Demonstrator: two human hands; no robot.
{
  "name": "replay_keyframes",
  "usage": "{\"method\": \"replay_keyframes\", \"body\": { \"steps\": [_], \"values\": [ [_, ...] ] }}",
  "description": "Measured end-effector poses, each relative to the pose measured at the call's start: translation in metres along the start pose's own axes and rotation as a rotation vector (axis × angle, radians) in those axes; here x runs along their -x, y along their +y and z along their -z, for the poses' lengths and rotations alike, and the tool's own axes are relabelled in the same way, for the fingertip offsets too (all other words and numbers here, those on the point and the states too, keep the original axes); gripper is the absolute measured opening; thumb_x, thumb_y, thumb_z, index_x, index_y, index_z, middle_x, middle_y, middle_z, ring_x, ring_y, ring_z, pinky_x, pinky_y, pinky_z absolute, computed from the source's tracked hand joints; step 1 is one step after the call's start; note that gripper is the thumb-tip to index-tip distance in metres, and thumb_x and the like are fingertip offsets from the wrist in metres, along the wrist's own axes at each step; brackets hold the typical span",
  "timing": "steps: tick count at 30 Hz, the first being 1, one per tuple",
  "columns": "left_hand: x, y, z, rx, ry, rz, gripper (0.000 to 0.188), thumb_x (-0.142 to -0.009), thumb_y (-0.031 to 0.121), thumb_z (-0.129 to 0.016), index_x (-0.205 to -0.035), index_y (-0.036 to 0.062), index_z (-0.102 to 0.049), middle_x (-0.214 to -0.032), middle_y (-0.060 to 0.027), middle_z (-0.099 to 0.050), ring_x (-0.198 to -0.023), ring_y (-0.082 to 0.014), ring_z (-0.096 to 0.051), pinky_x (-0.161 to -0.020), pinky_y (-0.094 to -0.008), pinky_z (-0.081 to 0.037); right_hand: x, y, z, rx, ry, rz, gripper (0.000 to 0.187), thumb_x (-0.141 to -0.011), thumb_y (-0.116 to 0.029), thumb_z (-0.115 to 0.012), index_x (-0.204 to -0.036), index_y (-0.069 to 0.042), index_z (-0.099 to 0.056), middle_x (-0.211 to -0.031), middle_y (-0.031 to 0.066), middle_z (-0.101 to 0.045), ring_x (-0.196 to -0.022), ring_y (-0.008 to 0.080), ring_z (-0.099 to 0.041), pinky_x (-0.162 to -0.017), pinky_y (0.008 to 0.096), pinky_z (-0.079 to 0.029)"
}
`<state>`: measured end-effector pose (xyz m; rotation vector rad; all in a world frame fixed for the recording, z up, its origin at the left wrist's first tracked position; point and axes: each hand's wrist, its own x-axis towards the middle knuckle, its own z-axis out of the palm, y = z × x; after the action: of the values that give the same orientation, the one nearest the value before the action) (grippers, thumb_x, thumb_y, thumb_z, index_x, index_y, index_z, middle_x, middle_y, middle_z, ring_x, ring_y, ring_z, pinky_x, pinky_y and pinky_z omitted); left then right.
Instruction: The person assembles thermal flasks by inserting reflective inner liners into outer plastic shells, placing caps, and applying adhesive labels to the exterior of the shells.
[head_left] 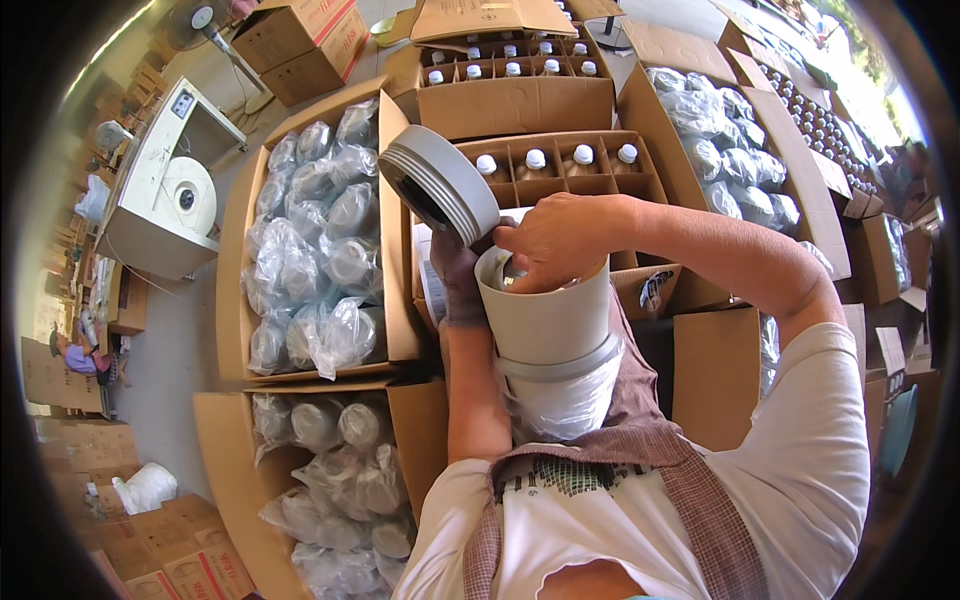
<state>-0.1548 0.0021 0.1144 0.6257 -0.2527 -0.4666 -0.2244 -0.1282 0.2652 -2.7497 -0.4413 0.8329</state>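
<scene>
a person is sitting with a pale grey, tall cylindrical plastic container (550, 325) standing nearly upright and open at the lap, its lower part resting inside a loose clear plastic wrapping (562, 400), close to a brown checked apron (640, 385). the left hand (459, 275), looking dark, is gripping a grey, round, ridged plastic lid (440, 185) by its lower edge, holding it tilted just beside the container's mouth. the right hand (562, 235) is bending over the rim with its fingers dipping inside; the rim is hiding the fingertips, so how far they are spreading or what they are holding, i cannot tell.

as i judge it, the lid could be slipping, since only its lower edge seems to be getting support. the container could be tipping if the right hand is pressing sideways, because neither hand is visibly clasping its outer wall. the loose film could also be sliding on the smooth plastic and letting it shift.

the container is showing a matte, plain wall, with a raised band circling it lower down, and something shiny is peeking out inside the mouth. to its left, an open brown cardboard carton (233, 290) is holding film-wrapped cylinders (350, 262).
</scene>
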Motion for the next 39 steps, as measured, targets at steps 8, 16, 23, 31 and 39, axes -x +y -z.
{"method": "replay_keyframes", "body": {
  "steps": [8, 16, 23, 31, 39],
  "values": [
    [-0.003, 0.004, 0.01, -0.138, -0.082, -0.037, 0.075, -0.092, 0.058, -0.05, -0.135, -0.0043, -0.044, -0.095, -0.0226, -0.065, -0.076, -0.0342, -0.069, -0.065, -0.0429, -0.06, 0.0, -0.019, -0.011, 0.083, 0.138, -0.002, 0.061, -0.095, -0.053, -0.05, -0.105, 0.007, -0.057, -0.074, 0.0232, -0.068, -0.077, 0.0455, -0.067, -0.073, 0.0516, -0.053],
    [-0.016, 0.023, -0.006, 0.016, 0.179, 0.04, 0.069, -0.096, 0.055, -0.049, -0.138, -0.0001, -0.045, -0.113, -0.0209, -0.065, -0.09, -0.0336, -0.071, -0.072, -0.0416, -0.062, 0.008, 0.001, -0.014, 0.049, 0.108, 0.132, 0.051, -0.098, -0.049, -0.05, -0.108, 0.001, -0.053, -0.091, 0.0215, -0.067, -0.09, 0.042, -0.065, -0.077, 0.0507, -0.05],
    [-0.03, 0.047, -0.033, -0.177, 0.174, -0.013, 0.053, -0.094, 0.043, -0.065, -0.128, 0.003, -0.055, -0.114, -0.0157, -0.066, -0.094, -0.0267, -0.071, -0.071, -0.0385, -0.064, 0.025, 0.02, 0.003, -0.203, 0.268, 0.176, 0.038, -0.096, -0.042, -0.059, -0.105, -0.005, -0.064, -0.093, 0.0174, -0.066, -0.079, 0.0371, -0.065, -0.071, 0.0462, -0.05],
    [-0.022, 0.069, -0.076, -0.607, -0.016, -0.16, 0.036, -0.093, 0.024, -0.071, -0.112, -0.0035, -0.057, -0.102, -0.0093, -0.065, -0.092, -0.0144, -0.063, -0.085, -0.0258, -0.05, 0.001, 0.041, 0.012, -0.064, 0.945, -0.13, 0.091, -0.077, -0.033, -0.084, -0.149, -0.008, -0.034, -0.122, 0.025, -0.053, -0.1, 0.0431, -0.065, -0.083, 0.0483, -0.054],
    [-0.034, 0.074, -0.089, -1.204, -0.421, -0.882, 0.05, -0.08, 0.015, -0.086, -0.118, 0.002, -0.057, -0.134, -0.0173, -0.058, -0.121, -0.0257, -0.058, -0.098, -0.0373, -0.05, -0.034, 0.063, 0.019, -1.817, 0.669, 0.426, 0.052, -0.096, -0.053, -0.056, -0.111, -0.004, -0.049, -0.065, 0.0024, -0.054, -0.04, 0.0062, -0.045, -0.036, 0.0256, -0.033]
  ]
}}
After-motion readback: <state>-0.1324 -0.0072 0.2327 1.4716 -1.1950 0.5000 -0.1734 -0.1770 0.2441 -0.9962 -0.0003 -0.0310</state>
